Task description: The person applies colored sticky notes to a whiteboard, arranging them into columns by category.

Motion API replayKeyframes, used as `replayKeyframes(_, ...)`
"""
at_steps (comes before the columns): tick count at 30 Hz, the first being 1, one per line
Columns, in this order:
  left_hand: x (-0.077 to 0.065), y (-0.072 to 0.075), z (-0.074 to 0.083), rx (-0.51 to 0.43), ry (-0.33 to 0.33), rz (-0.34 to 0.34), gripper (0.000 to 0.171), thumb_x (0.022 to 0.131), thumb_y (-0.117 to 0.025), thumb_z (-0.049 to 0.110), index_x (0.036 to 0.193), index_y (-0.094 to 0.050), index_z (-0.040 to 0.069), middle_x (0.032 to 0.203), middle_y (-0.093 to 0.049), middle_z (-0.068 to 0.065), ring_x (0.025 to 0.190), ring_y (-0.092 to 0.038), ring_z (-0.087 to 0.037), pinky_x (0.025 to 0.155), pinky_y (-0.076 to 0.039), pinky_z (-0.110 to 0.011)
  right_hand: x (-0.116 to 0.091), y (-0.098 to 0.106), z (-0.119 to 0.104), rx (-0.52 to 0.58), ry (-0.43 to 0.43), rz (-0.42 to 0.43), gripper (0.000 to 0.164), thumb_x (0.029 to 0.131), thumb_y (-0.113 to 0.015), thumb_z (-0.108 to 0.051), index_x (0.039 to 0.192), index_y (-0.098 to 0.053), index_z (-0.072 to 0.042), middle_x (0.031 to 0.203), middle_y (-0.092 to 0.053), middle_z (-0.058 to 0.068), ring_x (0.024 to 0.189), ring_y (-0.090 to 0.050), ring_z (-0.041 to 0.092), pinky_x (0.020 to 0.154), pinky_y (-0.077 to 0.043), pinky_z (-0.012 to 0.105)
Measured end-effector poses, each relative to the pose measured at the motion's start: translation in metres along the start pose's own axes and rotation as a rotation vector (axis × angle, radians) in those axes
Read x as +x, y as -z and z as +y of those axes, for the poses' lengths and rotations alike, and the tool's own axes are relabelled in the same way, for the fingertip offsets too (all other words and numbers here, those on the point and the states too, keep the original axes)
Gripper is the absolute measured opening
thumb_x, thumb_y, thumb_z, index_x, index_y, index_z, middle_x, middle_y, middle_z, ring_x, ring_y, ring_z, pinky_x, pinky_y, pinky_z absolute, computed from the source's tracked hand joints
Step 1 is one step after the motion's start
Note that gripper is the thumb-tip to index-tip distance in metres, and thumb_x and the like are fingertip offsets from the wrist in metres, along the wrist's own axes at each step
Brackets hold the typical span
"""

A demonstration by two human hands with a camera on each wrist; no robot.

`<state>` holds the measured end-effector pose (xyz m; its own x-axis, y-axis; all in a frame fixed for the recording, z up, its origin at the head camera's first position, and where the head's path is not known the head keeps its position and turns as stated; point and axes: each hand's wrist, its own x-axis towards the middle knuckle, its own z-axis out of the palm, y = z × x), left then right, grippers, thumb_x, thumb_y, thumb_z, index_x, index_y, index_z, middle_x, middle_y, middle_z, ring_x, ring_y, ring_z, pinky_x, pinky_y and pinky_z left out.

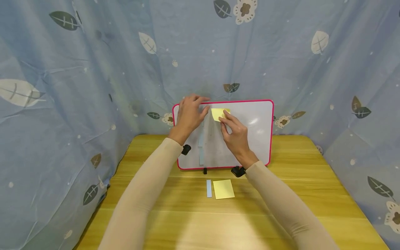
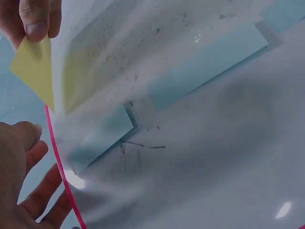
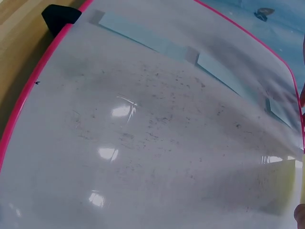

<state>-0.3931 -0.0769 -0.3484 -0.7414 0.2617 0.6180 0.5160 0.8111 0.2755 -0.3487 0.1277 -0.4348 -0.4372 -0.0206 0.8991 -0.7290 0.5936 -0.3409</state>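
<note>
A whiteboard point(image 1: 257, 146) with a pink frame stands upright on the table. My right hand point(image 1: 236, 137) pinches a yellow sticky note point(image 1: 216, 113) between thumb and fingers, in front of the board's upper middle. In the left wrist view the note point(image 2: 34, 71) hangs tilted from the fingertips, and its yellow reflection shows on the board. My left hand point(image 1: 190, 116) is at the top left corner, its fingers spread loosely around the pink edge. Pale blue sticky strips point(image 2: 209, 67) form a column down the board's left part, partly behind the left arm in the head view.
On the wooden table point(image 1: 281, 208), before the board, lie a yellow sticky-note pad point(image 1: 223, 189) and a narrow blue strip point(image 1: 209, 188). A black foot point(image 3: 61, 18) supports the board's lower edge. Blue patterned curtain point(image 1: 200, 45) hangs behind and at both sides.
</note>
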Motion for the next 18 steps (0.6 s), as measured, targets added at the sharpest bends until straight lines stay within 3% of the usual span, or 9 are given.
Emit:
replayKeyframes(7,0.003,-0.008,0.005,0.008,0.07,-0.026,0.031,0.115,-0.076,0.036,0.143,-0.084,0.027,0.143,-0.081,-0.008,0.135,-0.071,-0.037,0.134,-0.043,-0.063,0.001,-0.003,0.0,-0.004,-0.005,-0.024,0.022,0.105,-0.08,0.004,0.126,-0.087,0.003,0.148,-0.079,0.027,0.132,-0.081,0.046,0.109,-0.068,0.057)
replayKeyframes(18,0.004,-0.015,0.01,0.011,0.11,-0.01,0.032,0.113,-0.081,0.037,0.143,-0.084,0.027,0.14,-0.079,-0.009,0.132,-0.071,-0.036,0.133,-0.042,-0.062,0.002,-0.005,0.001,-0.031,-0.024,-0.056,0.023,0.107,-0.079,0.003,0.128,-0.086,0.004,0.149,-0.078,0.028,0.133,-0.081,0.046,0.11,-0.068,0.055)
